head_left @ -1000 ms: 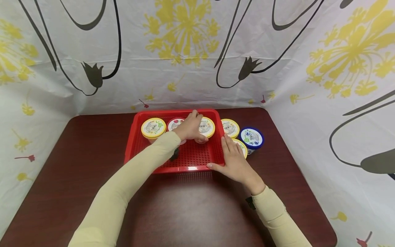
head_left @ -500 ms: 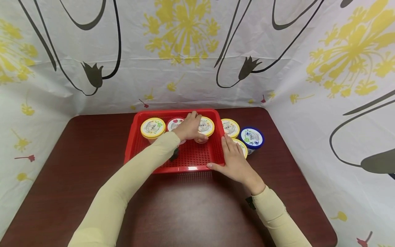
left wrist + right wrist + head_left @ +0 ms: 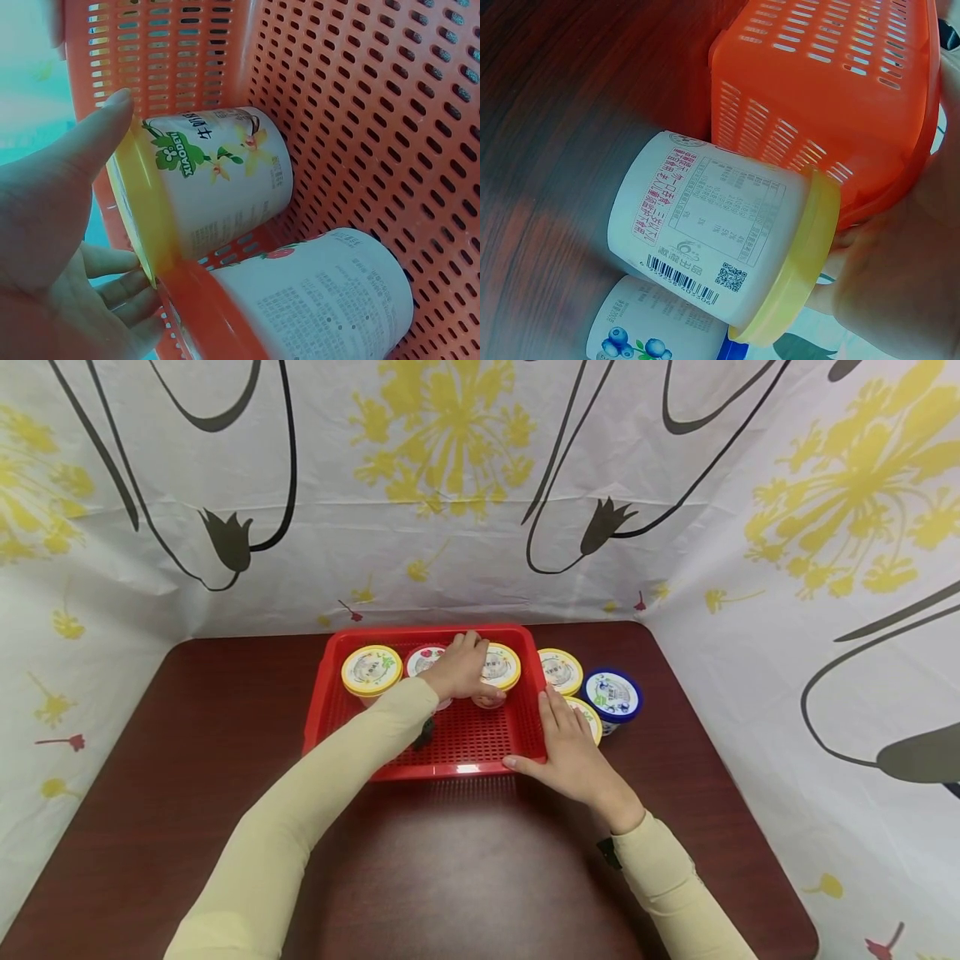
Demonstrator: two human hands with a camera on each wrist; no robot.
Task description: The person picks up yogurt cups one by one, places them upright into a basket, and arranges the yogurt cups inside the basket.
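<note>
Yellow-lidded tub (image 3: 501, 663), standing upright in the right-hand part of the red basket (image 3: 408, 772), close to its right wall. Held at the lid by the left hand (image 3: 459, 670): thumb against one side of the rim, fingers curled against the opposite side, parted only by the width of the lid. Seen from the left wrist, a white body with a green emblem and yellow flowers, base towards the perforated floor. Just beside it, a red-lidded tub (image 3: 423, 662), partly hidden by the same hand, both lids touching or nearly so. Farther left in the basket, a green-marked tub (image 3: 372, 668) with a yellow lid, its body partly behind the pale left sleeve (image 3: 330, 785).

At the basket's near right corner, the right hand (image 3: 573, 756): fingers extended along the right rim, thumb spread away onto the near rim, wrapped round nothing. Cannot tell of any contact between those fingers and the near outer tub (image 3: 591, 718), yellow-lidded and partly covered in the head view. Behind that, a far outer tub (image 3: 561, 672), also yellow-lidded; to the right of both, a blue-lidded tub (image 3: 612, 693) with printed blueberries. Underneath, a dark brown table (image 3: 465, 877).
</note>
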